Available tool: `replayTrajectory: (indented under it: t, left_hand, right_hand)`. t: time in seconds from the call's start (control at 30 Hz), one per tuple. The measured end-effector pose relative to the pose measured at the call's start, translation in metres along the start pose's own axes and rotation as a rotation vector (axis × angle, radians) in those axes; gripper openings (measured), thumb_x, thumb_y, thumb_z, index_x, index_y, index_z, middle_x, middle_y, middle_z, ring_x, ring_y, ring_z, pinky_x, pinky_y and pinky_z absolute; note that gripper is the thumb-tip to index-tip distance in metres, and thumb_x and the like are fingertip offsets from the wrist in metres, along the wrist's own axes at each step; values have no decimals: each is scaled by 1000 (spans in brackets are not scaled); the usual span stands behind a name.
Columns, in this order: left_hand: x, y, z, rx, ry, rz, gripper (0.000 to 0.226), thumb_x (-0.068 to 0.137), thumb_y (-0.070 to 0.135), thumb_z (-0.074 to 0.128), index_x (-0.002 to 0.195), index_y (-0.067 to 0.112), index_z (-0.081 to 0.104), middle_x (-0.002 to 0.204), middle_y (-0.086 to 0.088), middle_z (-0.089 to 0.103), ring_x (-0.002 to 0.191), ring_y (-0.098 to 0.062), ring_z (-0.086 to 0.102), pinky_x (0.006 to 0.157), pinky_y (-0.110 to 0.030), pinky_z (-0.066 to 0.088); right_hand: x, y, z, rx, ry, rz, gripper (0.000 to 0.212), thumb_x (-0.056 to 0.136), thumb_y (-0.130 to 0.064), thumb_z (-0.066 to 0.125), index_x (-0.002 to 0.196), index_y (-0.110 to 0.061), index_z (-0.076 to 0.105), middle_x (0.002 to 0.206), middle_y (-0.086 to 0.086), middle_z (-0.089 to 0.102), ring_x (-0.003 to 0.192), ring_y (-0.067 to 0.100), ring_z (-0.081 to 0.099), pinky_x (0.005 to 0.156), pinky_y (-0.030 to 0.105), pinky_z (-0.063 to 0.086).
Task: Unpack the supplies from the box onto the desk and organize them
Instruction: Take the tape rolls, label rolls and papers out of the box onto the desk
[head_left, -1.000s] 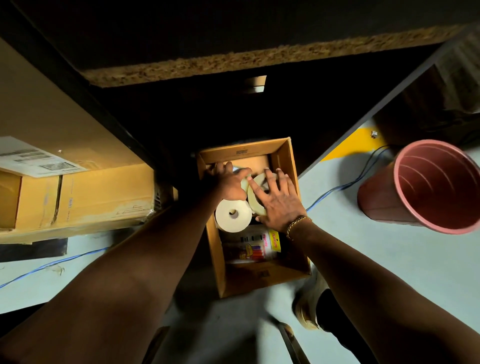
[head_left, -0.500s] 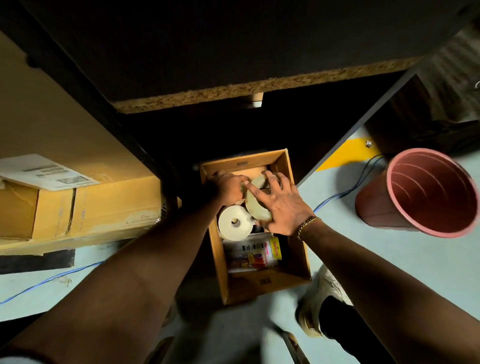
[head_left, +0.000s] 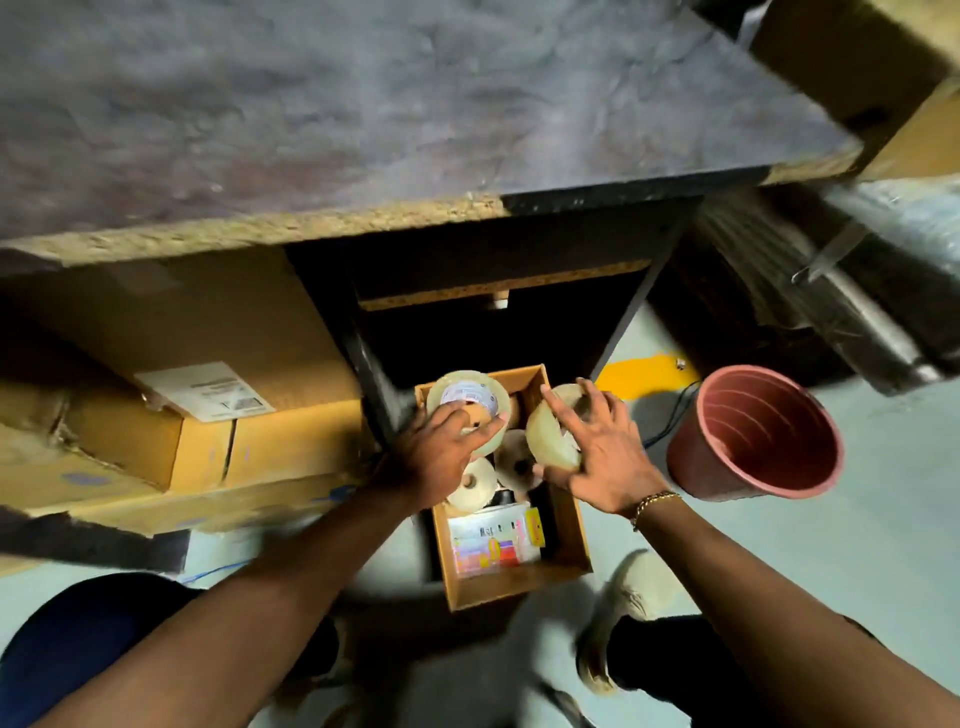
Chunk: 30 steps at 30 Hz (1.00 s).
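left hand (head_left: 439, 460): curled round a labelled tape roll (head_left: 467, 396)
right hand (head_left: 605, 457): gripping a plain tape roll (head_left: 550, 434)
why: one each, above the box (head_left: 519, 584), guessing they're bound for the worktop (head_left: 363, 130)

Dark table top (head_left: 363, 104): matt, scuffed laminate; front edge raw, crumbly chipboard.
Small brown cardboard box (head_left: 519, 590): matt, plain.
Clear plastic tape roll with printed core (head_left: 467, 397): glossy.
Plain clear tape roll (head_left: 550, 439): cloudy sheen.
Printed plastic packet (head_left: 488, 540): shiny.
Terracotta-red plastic bucket (head_left: 753, 431): dull, ribbed inner wall.
Gold metal chain bracelet (head_left: 655, 501): bright.
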<state>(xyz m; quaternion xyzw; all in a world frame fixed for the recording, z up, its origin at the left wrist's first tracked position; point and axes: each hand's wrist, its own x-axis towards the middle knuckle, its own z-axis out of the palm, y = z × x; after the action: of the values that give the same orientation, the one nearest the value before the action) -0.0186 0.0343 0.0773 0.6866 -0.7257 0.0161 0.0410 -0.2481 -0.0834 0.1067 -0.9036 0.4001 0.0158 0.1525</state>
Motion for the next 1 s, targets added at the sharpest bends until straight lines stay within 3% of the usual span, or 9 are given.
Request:
replayTrajectory:
  t: [0.13, 0.27, 0.4, 0.57, 0.63, 0.77, 1.0]
  left_hand:
    - [-38, 14, -88, 26, 116, 59, 66, 92, 34, 54, 151, 34, 25, 127, -3, 55, 133, -25, 46, 101, -42, 47]
    - [-78, 30, -173, 56, 243, 108, 63, 96, 41, 48, 153, 34, 22, 121, 1, 58, 131, -20, 48, 94, -31, 50]
    - [-94, 40, -251, 60, 334, 165, 61, 99, 42, 41, 154, 38, 14, 122, 4, 54, 133, -16, 43, 99, -30, 45]
    - [-62, 28, -323, 75, 445, 115, 65, 96, 41, 47, 153, 42, 14, 120, 4, 51, 123, -17, 47, 82, -33, 52]
    - [-28, 16, -336, 39, 417, 26, 67, 95, 40, 50, 151, 46, 14, 118, 3, 49, 119, -19, 45, 79, -39, 53]
    - [43, 3, -344, 7, 285, -69, 61, 95, 41, 48, 147, 50, 18, 121, 1, 47, 123, -24, 38, 91, -48, 49]
    - [100, 12, -326, -34, 234, -121, 59, 97, 37, 47, 148, 48, 20, 129, -1, 46, 132, -24, 32, 97, -51, 43]
  right_hand:
    - [-43, -21, -51, 29, 120, -79, 92, 75, -80, 50, 149, -57, -1, 164, 4, 7, 143, 40, 16, 115, 54, 26]
    - [-81, -47, -113, 30, 293, -194, 88, 78, -78, 49, 150, -54, 6, 164, -12, 7, 141, 32, 23, 113, 51, 30]
    - [-96, -74, -185, 28, 471, -312, 87, 80, -73, 55, 152, -50, 13, 164, -9, 11, 145, 32, 21, 116, 52, 27]
    - [-62, -92, -272, -35, 629, -314, 84, 79, -79, 47, 151, -51, 13, 164, -3, 16, 147, 34, 21, 117, 55, 25]
    - [-30, -92, -300, -81, 600, -216, 84, 77, -80, 46, 150, -54, 11, 163, -3, 17, 146, 36, 21, 117, 54, 24]
    - [28, -78, -329, -190, 438, -45, 86, 74, -81, 46, 149, -55, 11, 162, -4, 20, 143, 37, 24, 112, 56, 31]
    - [60, -54, -325, -346, 379, -7, 79, 81, -79, 40, 150, -50, 15, 159, -4, 26, 144, 32, 24, 108, 56, 36]
